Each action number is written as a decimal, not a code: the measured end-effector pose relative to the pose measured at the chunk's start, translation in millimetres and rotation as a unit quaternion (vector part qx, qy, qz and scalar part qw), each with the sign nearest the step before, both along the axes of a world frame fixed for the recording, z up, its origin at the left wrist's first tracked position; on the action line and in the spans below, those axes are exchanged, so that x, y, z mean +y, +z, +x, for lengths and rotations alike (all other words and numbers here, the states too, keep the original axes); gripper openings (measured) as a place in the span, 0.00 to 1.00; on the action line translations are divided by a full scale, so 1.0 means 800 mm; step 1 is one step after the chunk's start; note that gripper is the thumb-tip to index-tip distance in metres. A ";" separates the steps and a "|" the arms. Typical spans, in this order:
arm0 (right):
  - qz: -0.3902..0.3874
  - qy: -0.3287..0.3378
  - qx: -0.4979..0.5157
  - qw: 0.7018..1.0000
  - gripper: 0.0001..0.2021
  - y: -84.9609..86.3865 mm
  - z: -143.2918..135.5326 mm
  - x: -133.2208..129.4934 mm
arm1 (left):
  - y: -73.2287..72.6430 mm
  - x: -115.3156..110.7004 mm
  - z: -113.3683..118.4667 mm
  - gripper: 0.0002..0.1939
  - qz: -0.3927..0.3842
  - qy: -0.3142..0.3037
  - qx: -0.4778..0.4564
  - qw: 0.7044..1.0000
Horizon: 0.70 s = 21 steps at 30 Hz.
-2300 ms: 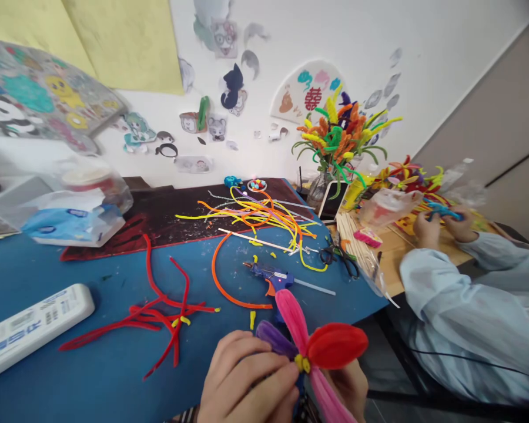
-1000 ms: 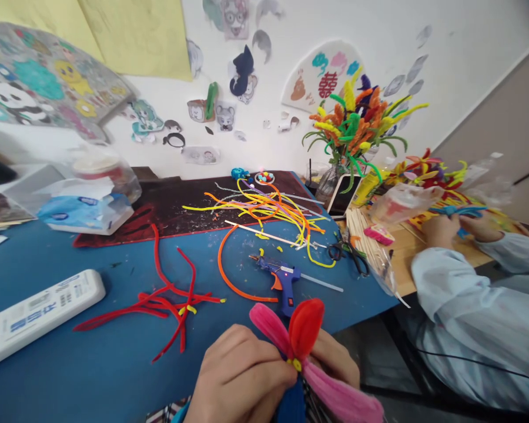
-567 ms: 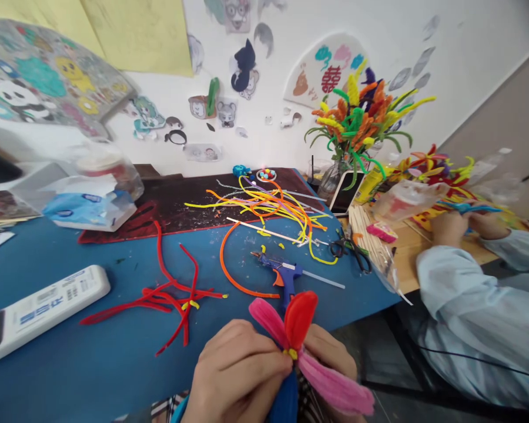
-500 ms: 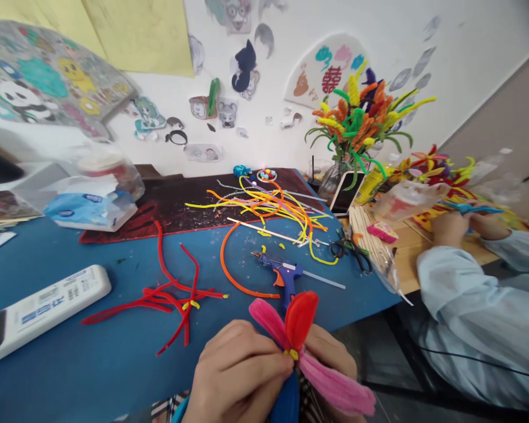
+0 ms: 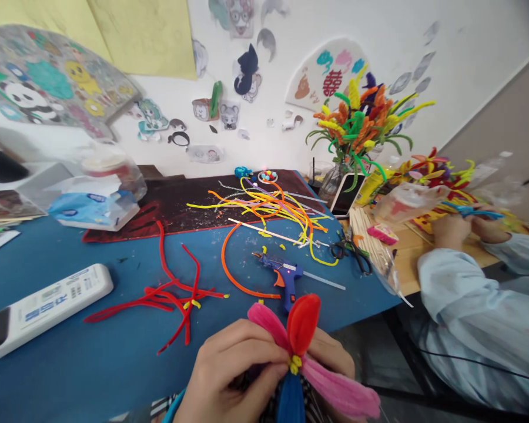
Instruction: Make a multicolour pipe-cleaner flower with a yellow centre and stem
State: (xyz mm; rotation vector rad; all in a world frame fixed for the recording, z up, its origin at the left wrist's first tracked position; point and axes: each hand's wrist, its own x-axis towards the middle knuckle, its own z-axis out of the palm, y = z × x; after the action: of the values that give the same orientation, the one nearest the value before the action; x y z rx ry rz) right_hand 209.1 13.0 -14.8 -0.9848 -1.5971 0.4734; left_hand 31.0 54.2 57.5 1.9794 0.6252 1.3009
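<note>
- I'm watching the left hand pinching the flower beside its yellow center, thumb and forefinger closed on it.
- I'm seeing the right hand curling behind the petals, touching the flower; they are hiding its fingertips, so I cannot tell how far its grip is closing.
- The flower is sitting between both hands at the table's near edge, showing red, pink and blue petals.
- Just beyond, I'm viewing the blue glue gun lying on the blue table, with a curved orange stem lying to its left.
- Red stems are crossing on the left, near a white box.
- Black scissors are lying right of the glue gun, beside wooden sticks.
- Farther back, yellow and orange stems are tangling partly over a dark mat.
- A phone is leaning before a colorful bouquet.
- At right, another person is holding blue stems.
</note>
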 end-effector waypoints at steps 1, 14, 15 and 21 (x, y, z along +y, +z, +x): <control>0.000 0.000 0.000 1.000 0.11 -0.001 0.000 0.000 | -0.001 0.001 0.000 0.08 -0.002 -0.004 0.003 1.000; -0.008 -0.014 0.004 1.000 0.14 0.004 -0.002 0.001 | -0.003 -0.002 0.004 0.08 -0.007 0.011 0.036 0.999; -0.010 -0.013 0.007 1.000 0.13 0.002 -0.002 0.000 | -0.004 -0.002 0.004 0.08 -0.011 0.012 0.037 0.999; -0.065 -0.027 -0.001 0.998 0.10 -0.012 -0.003 -0.006 | -0.008 -0.004 0.000 0.09 -0.012 0.043 0.016 0.999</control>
State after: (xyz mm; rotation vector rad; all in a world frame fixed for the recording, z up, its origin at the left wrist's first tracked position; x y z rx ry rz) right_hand 207.0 8.2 -24.3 -1.1234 -1.5527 0.5449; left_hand 30.7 51.1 51.3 1.9779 0.7456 1.3084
